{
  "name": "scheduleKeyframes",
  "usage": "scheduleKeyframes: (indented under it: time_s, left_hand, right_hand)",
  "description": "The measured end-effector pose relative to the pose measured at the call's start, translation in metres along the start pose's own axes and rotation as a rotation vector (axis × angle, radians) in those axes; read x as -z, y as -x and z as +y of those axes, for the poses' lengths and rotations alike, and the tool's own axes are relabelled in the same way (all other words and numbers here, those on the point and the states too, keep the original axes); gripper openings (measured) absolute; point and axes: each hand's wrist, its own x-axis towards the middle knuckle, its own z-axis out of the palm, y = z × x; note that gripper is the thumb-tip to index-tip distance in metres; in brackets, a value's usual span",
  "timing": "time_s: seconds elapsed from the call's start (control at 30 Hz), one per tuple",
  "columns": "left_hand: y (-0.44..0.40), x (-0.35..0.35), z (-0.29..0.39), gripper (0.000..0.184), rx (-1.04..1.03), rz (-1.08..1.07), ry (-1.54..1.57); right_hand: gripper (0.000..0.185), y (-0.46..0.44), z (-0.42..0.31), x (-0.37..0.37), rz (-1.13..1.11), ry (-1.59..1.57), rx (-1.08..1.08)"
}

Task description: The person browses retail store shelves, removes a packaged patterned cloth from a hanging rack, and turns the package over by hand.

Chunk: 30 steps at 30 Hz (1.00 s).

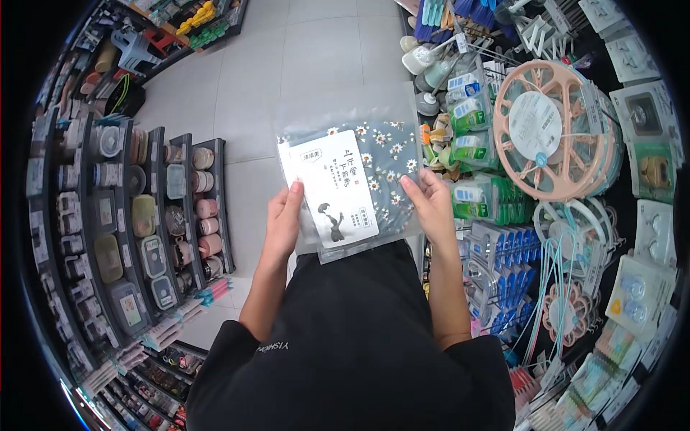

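A clear plastic bag of folded grey-blue fabric with a daisy print (390,161) is held up in front of my body, tilted slightly. A white card (332,188) with black Chinese lettering and a drawn figure covers the left part of its front. My left hand (284,213) grips the bag's left edge, thumb on the front. On the opposite edge, my right hand (432,206) pinches it the same way. The fingers behind the bag are partly hidden. What kind of cloth article lies inside I cannot tell.
Dark shelves of storage containers (144,215) line the left side. Close on the right, hooks carry pink round hangers (504,144), green-and-white packs (471,151) and blue packaged goods (503,248). Grey floor tiles (316,50) run ahead between them. Small stools (135,52) stand at the upper left.
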Motion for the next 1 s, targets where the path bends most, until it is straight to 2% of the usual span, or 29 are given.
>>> scheduleKeyframes:
  time_s: [0.13, 0.17, 0.37, 0.5, 0.8, 1.0]
  left_hand:
    - [-0.029, -0.029, 0.006, 0.046, 0.027, 0.002, -0.014]
    - [-0.036, -0.021, 0.015, 0.046, 0.042, -0.012, -0.009]
    - [-0.080, -0.062, 0.014, 0.046, 0.051, -0.091, -0.028]
    - [-0.114, -0.064, 0.023, 0.045, 0.073, -0.189, -0.076]
    - [-0.218, -0.098, 0.057, 0.045, 0.097, -0.409, -0.116]
    - [-0.288, -0.100, 0.088, 0.044, 0.022, -0.545, -0.151]
  right_hand:
    - [0.011, -0.032, -0.013, 0.020, 0.058, -0.032, -0.013]
    - [0.011, -0.037, -0.023, 0.009, 0.075, -0.031, -0.026]
    - [0.009, -0.067, -0.021, 0.054, 0.093, 0.015, -0.007]
    - [0.010, -0.078, -0.023, 0.058, 0.170, 0.029, -0.027]
    - [0.015, -0.132, -0.048, 0.057, 0.401, -0.014, -0.021]
    - [0.022, -0.186, -0.049, 0.035, 0.662, -0.060, -0.004]
